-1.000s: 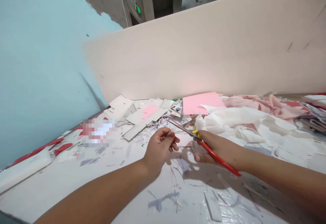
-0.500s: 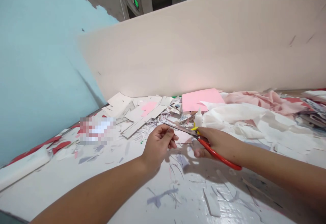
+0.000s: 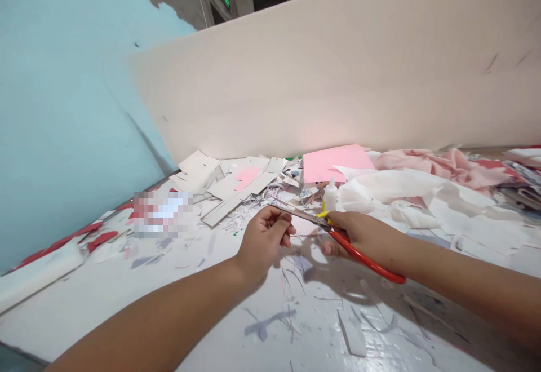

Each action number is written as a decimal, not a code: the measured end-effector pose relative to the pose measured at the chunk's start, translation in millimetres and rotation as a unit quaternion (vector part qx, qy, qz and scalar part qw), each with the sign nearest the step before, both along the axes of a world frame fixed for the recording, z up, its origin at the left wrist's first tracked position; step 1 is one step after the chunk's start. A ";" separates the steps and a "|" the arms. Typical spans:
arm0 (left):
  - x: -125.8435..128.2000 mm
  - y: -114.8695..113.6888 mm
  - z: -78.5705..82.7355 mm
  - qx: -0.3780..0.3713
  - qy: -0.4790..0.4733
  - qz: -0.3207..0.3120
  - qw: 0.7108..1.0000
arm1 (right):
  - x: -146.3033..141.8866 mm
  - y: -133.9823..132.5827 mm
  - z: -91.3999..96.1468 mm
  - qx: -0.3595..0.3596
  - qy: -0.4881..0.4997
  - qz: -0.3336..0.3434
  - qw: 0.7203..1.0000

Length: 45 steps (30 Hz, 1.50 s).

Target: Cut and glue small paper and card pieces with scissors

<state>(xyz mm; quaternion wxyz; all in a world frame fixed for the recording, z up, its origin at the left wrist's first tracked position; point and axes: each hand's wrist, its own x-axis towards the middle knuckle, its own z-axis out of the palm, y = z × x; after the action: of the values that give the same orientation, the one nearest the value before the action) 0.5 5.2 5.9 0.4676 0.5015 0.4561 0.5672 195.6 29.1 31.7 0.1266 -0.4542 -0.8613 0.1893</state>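
Observation:
My right hand (image 3: 359, 238) is shut on a pair of scissors (image 3: 363, 255) with red handles, a yellow pivot part and steel blades. The blades point left across the table, their tips close to my left hand (image 3: 264, 242). That hand's fingers curl toward the thumb, and whether they pinch something thin is hard to see. A small pale pink paper piece (image 3: 304, 226) lies just under the blades. Beyond the scissors stand a white glue bottle (image 3: 330, 196) and a pink sheet (image 3: 333, 163).
Cut paper scraps (image 3: 236, 189) pile along a tall beige board (image 3: 338, 67) at the back. White plastic sheeting (image 3: 389, 189) and pink cloth (image 3: 443, 166) lie to the right. A pale blue wall (image 3: 63, 107) rises on the left, beside red strips (image 3: 100, 241) and a blurred patch.
The whole scene has shifted slightly upward in view. The scissors' red handles have swung a little to the right, while both hands stay nearly in place.

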 end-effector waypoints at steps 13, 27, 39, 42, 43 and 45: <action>-1.1 2.2 -0.7 -0.008 0.000 -0.008 1.000 | -2.0 -0.5 0.0 -0.029 -0.003 -0.007 1.000; -1.2 2.6 0.2 -0.010 0.010 0.003 1.000 | -3.3 -2.6 -0.8 -0.050 -0.011 -0.010 0.999; -1.9 5.1 -2.5 -0.003 0.004 0.004 1.000 | -3.2 -0.8 -4.0 -0.060 -0.026 -0.009 0.998; -2.3 4.8 -3.1 -0.001 0.003 0.004 1.000 | -4.4 -1.8 -3.0 -0.069 -0.025 -0.014 0.997; -2.5 4.6 -3.0 0.001 0.004 0.001 1.000 | -5.1 -2.0 -2.4 -0.068 -0.027 -0.019 0.997; -2.8 4.1 -2.2 0.006 0.007 -0.005 1.000 | -6.4 -2.2 -1.4 -0.063 -0.032 -0.031 0.997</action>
<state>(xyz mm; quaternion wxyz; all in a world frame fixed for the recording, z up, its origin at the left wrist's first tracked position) -2.3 9.3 3.7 0.4640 0.5103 0.4536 0.5644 189.2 26.8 30.4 0.0761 -0.4933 -0.8369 0.2246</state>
